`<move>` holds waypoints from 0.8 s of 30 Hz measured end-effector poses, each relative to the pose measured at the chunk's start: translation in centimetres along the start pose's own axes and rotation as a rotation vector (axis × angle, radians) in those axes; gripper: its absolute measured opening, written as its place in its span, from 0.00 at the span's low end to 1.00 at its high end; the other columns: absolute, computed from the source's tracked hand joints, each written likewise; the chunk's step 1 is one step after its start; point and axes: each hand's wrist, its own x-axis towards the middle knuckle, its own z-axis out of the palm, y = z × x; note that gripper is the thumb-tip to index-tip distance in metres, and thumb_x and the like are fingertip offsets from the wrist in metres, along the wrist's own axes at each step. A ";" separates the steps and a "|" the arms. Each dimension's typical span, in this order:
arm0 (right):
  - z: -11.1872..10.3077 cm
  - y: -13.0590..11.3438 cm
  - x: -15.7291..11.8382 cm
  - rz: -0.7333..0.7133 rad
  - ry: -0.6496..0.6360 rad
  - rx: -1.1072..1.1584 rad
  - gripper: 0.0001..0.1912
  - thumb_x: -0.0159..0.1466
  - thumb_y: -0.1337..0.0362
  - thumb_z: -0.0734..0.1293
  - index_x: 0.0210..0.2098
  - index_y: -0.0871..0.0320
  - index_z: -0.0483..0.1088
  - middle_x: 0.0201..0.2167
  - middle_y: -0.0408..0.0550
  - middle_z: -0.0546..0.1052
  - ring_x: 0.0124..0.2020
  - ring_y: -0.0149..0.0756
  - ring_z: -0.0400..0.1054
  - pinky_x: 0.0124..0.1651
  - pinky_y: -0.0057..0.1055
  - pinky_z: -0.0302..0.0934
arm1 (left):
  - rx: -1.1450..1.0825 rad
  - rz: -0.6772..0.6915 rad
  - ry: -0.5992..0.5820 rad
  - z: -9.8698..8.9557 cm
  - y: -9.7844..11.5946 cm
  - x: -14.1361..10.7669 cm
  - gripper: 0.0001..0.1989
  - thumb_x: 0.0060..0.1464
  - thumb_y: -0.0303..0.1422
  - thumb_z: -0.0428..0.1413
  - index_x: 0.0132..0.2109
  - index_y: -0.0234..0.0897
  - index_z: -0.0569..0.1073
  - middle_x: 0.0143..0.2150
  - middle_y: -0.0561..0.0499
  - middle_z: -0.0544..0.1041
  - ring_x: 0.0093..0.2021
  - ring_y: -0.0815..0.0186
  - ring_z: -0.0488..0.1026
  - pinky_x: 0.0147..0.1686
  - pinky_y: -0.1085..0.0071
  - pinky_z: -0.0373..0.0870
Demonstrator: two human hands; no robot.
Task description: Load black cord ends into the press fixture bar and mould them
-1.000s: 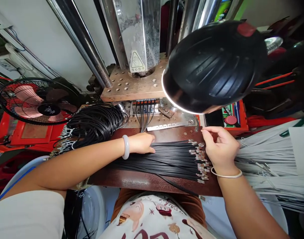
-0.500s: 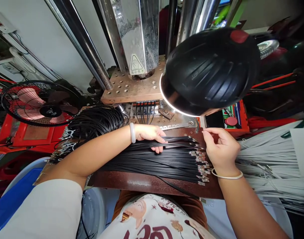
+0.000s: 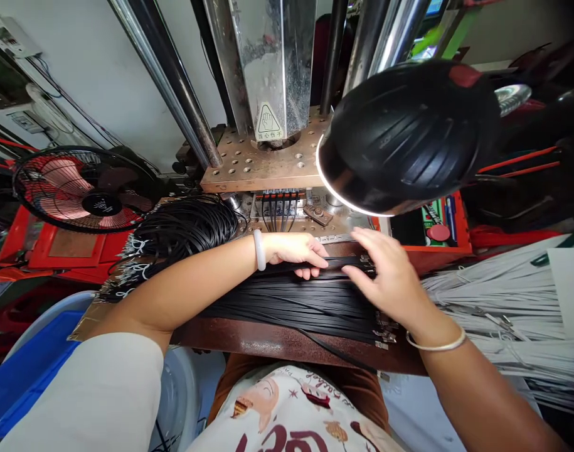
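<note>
Many flat black cables lie side by side on the brown table, their metal-ended connectors at the right. My left hand is closed around a few of these cables at the far side of the row. Close to the connector ends, my right hand hovers with thumb and fingers apart, and nothing shows in its grasp. It hides part of the cable ends. One loose cable slants across the table's front edge, its connector hanging over it.
Behind my hands stands a metal press with several black cables in its lower fixture. A black lamp overhangs on the right. Coiled black cables and a fan are left; white cables lie right.
My right hand has moved left over the cable ends, and its pinched fingers have opened. My left hand keeps its hold on the black cables. The view has shifted slightly.
</note>
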 end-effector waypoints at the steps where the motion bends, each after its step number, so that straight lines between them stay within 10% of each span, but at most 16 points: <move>1: 0.1 -0.4 0.3 -0.058 -0.132 -0.060 0.20 0.63 0.62 0.64 0.54 0.60 0.68 0.54 0.60 0.73 0.56 0.53 0.65 0.57 0.50 0.60 | 0.042 0.051 0.006 0.2 0.3 -0.4 0.06 0.58 0.30 0.56 0.38 0.30 0.74 0.27 0.49 0.77 0.24 0.69 0.74 0.27 0.74 0.71; 4: 0.6 -0.4 0.9 -0.025 -0.354 -0.264 0.14 0.63 0.72 0.57 0.41 0.64 0.73 0.37 0.62 0.77 0.44 0.52 0.71 0.47 0.47 0.65 | 0.332 0.306 0.278 -0.1 0.4 -2.3 0.15 0.59 0.31 0.55 0.52 0.29 0.74 0.41 0.41 0.81 0.36 0.64 0.79 0.41 0.66 0.77; 7: 1.5 0.4 1.6 -0.047 -0.272 -0.214 0.18 0.60 0.75 0.55 0.44 0.67 0.72 0.40 0.64 0.77 0.45 0.51 0.71 0.49 0.48 0.65 | 0.776 0.525 0.626 -0.9 -0.1 -4.3 0.18 0.62 0.30 0.51 0.58 0.35 0.72 0.58 0.40 0.74 0.53 0.59 0.75 0.55 0.61 0.71; 11: 3.6 0.9 4.2 -0.250 -0.277 0.217 0.19 0.63 0.68 0.57 0.50 0.58 0.71 0.49 0.55 0.76 0.50 0.43 0.69 0.53 0.41 0.65 | 1.049 0.687 0.338 -1.1 -0.4 -4.6 0.16 0.62 0.29 0.52 0.54 0.46 0.76 0.65 0.51 0.67 0.68 0.60 0.58 0.66 0.58 0.59; 13: 4.6 1.4 5.5 -0.249 -0.341 0.256 0.16 0.64 0.62 0.58 0.47 0.55 0.73 0.46 0.53 0.77 0.49 0.43 0.69 0.52 0.42 0.64 | 0.981 0.752 0.301 -1.2 -0.5 -3.8 0.15 0.60 0.27 0.53 0.51 0.44 0.78 0.60 0.50 0.73 0.66 0.62 0.62 0.67 0.60 0.58; 18: 5.7 3.9 5.5 -0.081 -0.423 0.114 0.13 0.61 0.62 0.63 0.42 0.57 0.75 0.38 0.55 0.76 0.44 0.48 0.68 0.49 0.50 0.63 | 0.537 0.768 0.836 -3.3 -2.2 -2.4 0.11 0.60 0.33 0.55 0.43 0.30 0.79 0.43 0.43 0.81 0.43 0.63 0.78 0.48 0.67 0.73; 24: 5.3 1.2 3.6 0.068 -0.467 0.310 0.12 0.57 0.59 0.68 0.40 0.55 0.74 0.36 0.50 0.77 0.38 0.42 0.70 0.44 0.43 0.66 | 0.573 0.577 0.754 -4.2 -4.3 -1.7 0.08 0.57 0.28 0.56 0.39 0.30 0.80 0.39 0.45 0.81 0.41 0.63 0.78 0.48 0.70 0.71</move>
